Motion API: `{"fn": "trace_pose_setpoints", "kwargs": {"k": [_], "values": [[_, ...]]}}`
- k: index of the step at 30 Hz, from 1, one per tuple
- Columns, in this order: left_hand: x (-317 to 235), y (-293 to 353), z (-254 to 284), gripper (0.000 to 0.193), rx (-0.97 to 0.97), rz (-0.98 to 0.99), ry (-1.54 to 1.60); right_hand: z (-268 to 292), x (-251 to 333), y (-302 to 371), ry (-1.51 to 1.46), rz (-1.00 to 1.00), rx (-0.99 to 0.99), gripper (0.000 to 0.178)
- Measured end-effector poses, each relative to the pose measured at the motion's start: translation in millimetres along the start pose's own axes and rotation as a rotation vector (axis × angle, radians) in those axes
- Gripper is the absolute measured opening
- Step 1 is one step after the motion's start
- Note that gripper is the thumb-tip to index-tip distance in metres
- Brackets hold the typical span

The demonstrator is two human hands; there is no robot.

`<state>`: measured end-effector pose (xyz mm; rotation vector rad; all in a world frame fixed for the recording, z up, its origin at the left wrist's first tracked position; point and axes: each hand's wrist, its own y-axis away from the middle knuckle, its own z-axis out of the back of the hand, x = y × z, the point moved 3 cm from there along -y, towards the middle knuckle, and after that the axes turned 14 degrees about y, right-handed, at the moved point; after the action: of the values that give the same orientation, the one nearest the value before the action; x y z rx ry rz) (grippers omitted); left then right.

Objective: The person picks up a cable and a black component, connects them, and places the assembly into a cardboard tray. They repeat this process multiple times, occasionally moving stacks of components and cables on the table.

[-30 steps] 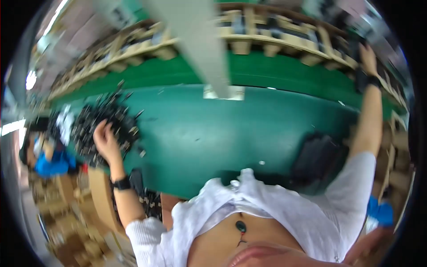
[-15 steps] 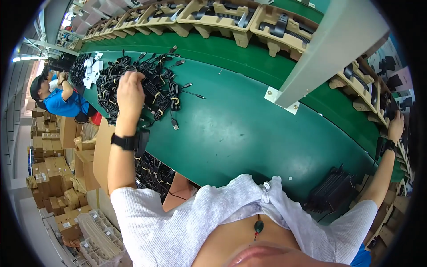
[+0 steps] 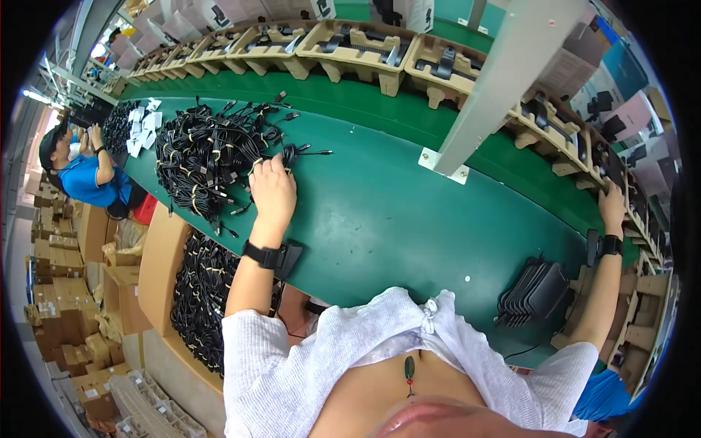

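A black cable bundle (image 3: 290,154) with a light tie lies at the right edge of a large heap of similar tied cables (image 3: 208,157) on the green table. My left hand (image 3: 274,191) is closed at this bundle, its fingertips curled down onto it. One plug end sticks out to the right. Far to the right, my right hand (image 3: 612,207) reaches to the near edge of a brown moulded tray (image 3: 604,174) holding dark parts. Its fingers look bent over that edge, partly hidden. Black bands are on both wrists.
A row of moulded trays (image 3: 350,50) lines the green conveyor behind the table. A grey post (image 3: 478,109) stands at the table's back edge. Flat black parts (image 3: 537,290) are stacked at right. A carton (image 3: 157,255) of cables stands below left. Another person (image 3: 91,175) works at far left.
My left hand has moved right and nearer, from the top of the heap to the bundle at its right edge. The view has shifted a little; my right hand remains at the trays.
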<state>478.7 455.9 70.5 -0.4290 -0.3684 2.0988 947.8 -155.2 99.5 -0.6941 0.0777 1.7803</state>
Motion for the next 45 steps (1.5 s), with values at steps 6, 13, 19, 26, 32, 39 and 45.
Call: {"fn": "trace_pose_setpoints", "kwargs": {"k": [6, 13, 19, 26, 32, 39, 45], "values": [[-54.2, 20.4, 77.1, 0.024, -0.062, -0.090, 0.520, 276.3, 174.2, 101.9, -0.786, 0.391, -0.197, 0.030], [-126.1, 42.3, 92.4, 0.016, 0.148, -0.011, 1.539, 335.7, 280.9, 176.0, -1.018, 0.948, -0.196, 0.060], [-157.3, 53.0, 54.9, 0.025, 0.469, 0.126, 2.046, 308.9, 283.3, 178.9, -1.724, 0.601, 0.475, 0.009], [-196.1, 62.5, 35.3, 0.023, 1.080, 0.182, 2.288, 284.4, 268.9, 190.8, -1.419, 0.593, 0.013, 0.012], [-223.4, 52.5, 30.4, 0.034, 0.436, -0.567, 1.290, 307.7, 216.2, 176.1, -1.286, 0.566, -0.238, 0.041], [-262.2, 36.6, 25.0, 0.059, 0.297, -0.635, 1.400, 276.4, 220.8, 191.2, -1.093, 0.707, 0.371, 0.066], [-254.0, 7.9, -26.5, 0.051, 0.098, -0.481, 1.313, 240.5, 147.6, 117.0, -0.397, 0.407, -0.329, 0.026]]}}
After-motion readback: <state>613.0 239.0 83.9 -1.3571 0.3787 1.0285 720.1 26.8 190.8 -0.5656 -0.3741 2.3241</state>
